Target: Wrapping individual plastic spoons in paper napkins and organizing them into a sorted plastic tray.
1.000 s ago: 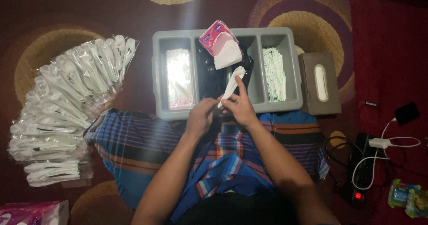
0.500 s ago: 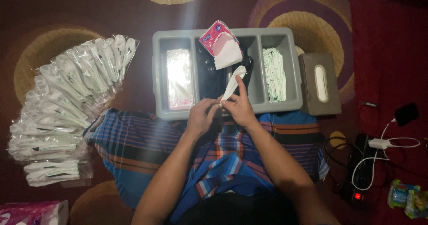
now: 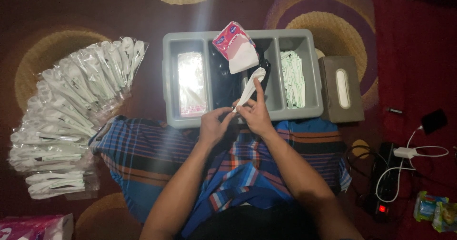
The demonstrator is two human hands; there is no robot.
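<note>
— What are the hands doing?
— The right hand [image 3: 257, 114] pinches a rolled white napkin [image 3: 248, 90], index finger laid along it. The left hand [image 3: 215, 125] pinches its lower tip.
— Where is it?
— Over the grey tray [image 3: 304, 114], near its front rim, below the pink napkin pack [image 3: 234, 44]. Wrapped packets [image 3: 71, 111] fan out on the carpet, well left.

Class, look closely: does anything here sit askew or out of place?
Yes. The opened pink tissue pack sits tilted across the grey tray's divider instead of inside one compartment, white tissue spilling from it.
</note>
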